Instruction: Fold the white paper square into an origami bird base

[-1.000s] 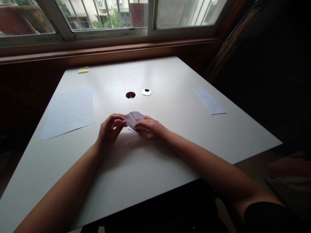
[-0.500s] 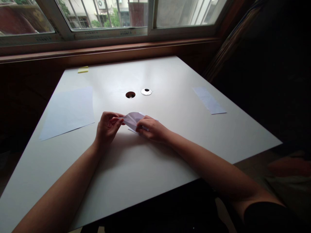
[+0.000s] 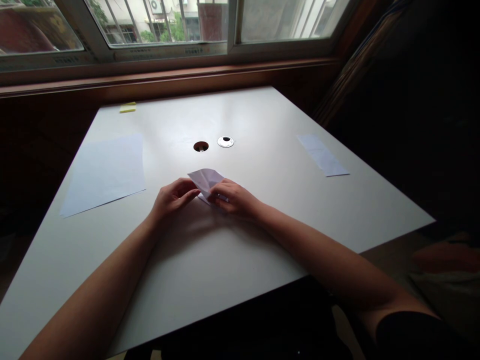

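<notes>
- Folded paper (image 3: 205,180) sits between the hands, seemingly longest from one to the other.
- Right hand (image 3: 234,196), nearer, pinches it.
- Left hand (image 3: 170,196) curls at its edge; gripping or not, I can't tell.

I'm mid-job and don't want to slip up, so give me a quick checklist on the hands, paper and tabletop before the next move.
1. Right hand on the folded paper: ok, fingers bent over its right part.
2. Left hand gripping the paper: cannot tell, it is at the left side but the fingertips are partly hidden.
3. Folded paper away from the round hole: ok, the hole lies beyond it.
4. Round cap fitted in the hole: not ok, it lies beside it.
5. Large paper at the left apart from both hands: ok.
6. Creases neatly aligned: cannot tell, too small.
</notes>
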The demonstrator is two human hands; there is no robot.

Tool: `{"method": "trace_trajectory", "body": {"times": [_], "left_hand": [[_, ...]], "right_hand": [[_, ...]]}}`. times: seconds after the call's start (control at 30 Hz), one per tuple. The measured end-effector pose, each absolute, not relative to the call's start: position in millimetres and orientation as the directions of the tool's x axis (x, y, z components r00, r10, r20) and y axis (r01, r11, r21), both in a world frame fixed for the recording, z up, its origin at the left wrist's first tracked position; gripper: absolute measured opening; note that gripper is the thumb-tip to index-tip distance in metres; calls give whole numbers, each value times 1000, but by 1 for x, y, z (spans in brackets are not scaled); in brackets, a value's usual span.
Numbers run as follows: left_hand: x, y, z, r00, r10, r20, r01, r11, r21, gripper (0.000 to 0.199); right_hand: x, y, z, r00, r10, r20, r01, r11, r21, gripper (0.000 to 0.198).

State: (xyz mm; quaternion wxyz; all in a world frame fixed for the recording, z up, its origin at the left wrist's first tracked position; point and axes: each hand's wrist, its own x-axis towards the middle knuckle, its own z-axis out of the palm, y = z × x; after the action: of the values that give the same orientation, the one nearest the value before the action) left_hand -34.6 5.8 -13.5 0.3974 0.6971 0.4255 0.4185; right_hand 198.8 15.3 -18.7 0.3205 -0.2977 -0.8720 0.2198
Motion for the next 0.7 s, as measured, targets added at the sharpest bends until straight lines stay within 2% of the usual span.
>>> {"method": "trace_trajectory", "body": {"times": [0.13, 0.2, 0.37, 0.5, 0.6, 0.7], "left_hand": [[-32, 8, -18, 368, 897, 244, 229, -342, 912, 43], [-31, 10, -21, 404, 883, 240, 292, -374, 880, 48], [-30, 10, -25, 430, 852, 299, 547, -509, 664, 51], [-29, 9, -24, 423, 833, 357, 644, -553, 529, 46], [-29, 9, -23, 438, 822, 364, 653, -570, 499, 47], [-29, 11, -24, 446, 819, 361, 641, -574, 510, 49]], "right_hand": [[199, 17, -20, -589, 676, 442, 367, 712, -599, 9], [200, 17, -20, -553, 705, 444, 371, 686, -626, 11], [200, 18, -20, -495, 749, 440, 323, 629, -708, 18], [200, 19, -19, -503, 748, 434, 254, 607, -753, 24], [202, 16, -15, -483, 746, 458, 228, 612, -757, 22], [206, 15, -8, -380, 766, 518, 234, 622, -747, 21]]}}
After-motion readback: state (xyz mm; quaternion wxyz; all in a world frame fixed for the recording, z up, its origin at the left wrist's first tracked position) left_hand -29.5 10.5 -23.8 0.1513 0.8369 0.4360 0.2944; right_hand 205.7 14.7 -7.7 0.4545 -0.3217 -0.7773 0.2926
